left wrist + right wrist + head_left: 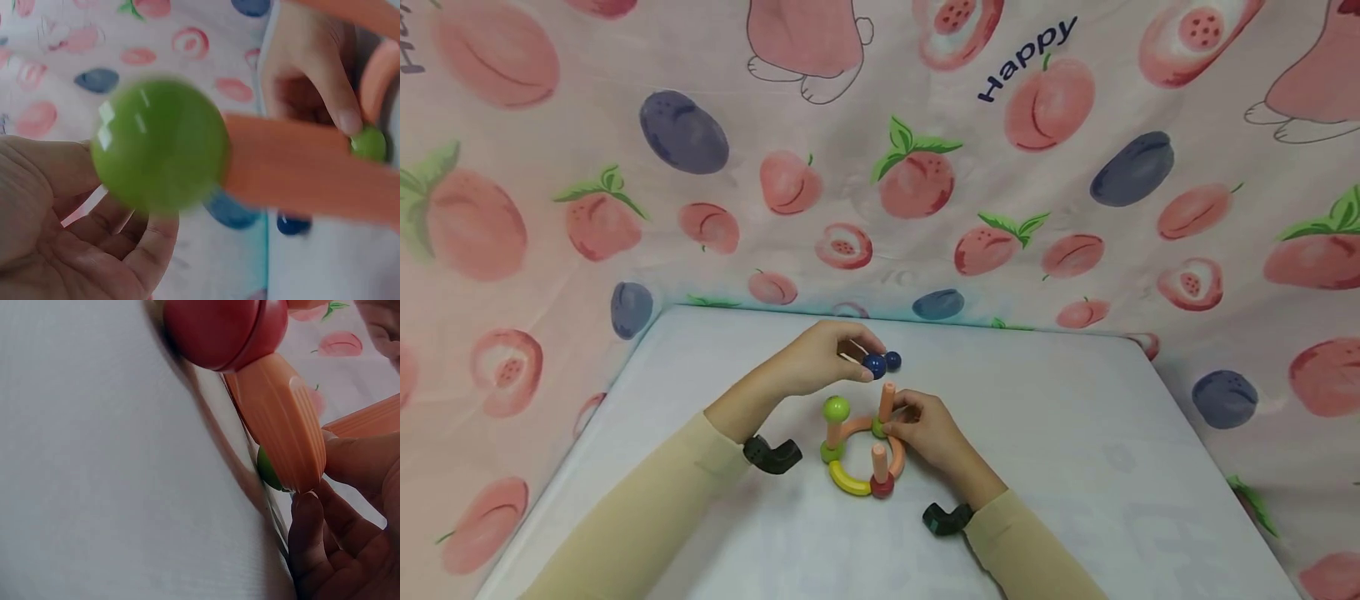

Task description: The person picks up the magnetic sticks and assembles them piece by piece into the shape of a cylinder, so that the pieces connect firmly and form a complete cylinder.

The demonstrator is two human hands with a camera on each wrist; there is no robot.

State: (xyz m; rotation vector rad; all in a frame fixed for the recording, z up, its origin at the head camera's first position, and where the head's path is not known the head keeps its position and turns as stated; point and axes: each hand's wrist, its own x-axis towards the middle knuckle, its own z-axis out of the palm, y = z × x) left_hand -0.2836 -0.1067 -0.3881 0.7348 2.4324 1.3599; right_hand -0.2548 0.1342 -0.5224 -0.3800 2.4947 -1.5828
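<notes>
1. Beige sleeves (pixel 647 492) come in closest to the head camera, from the lower left and lower right of the frame, over a white desk (pixel 1075 433).
2. Left hand (pixel 820 358), just above the centre of the desk: its thumb and fingers curl in and pinch a dark blue ball (pixel 874 366), held at the fingertips. In the left wrist view the large green top ball (pixel 159 147) hides the pinch.
3. Just right of that ball in the head view is a second blue ball (pixel 892 360), beyond the fingertips.
4. Right hand (pixel 934 425), right of centre: its thumb and fingers are clamped on the low green ball (pixel 879 428) at the foot of an orange peg (pixel 887 402).
5. That ball belongs to a ring lying at lower centre, left of the right fingers and below the left ones. Its lower left is a yellow curved piece (pixel 850 481), its right side an orange curved piece (pixel 898 457); a red ball (pixel 882 485) joins them and carries another upright peg (pixel 880 462).
6. Green top ball caps the peg at the ring's left.
</notes>
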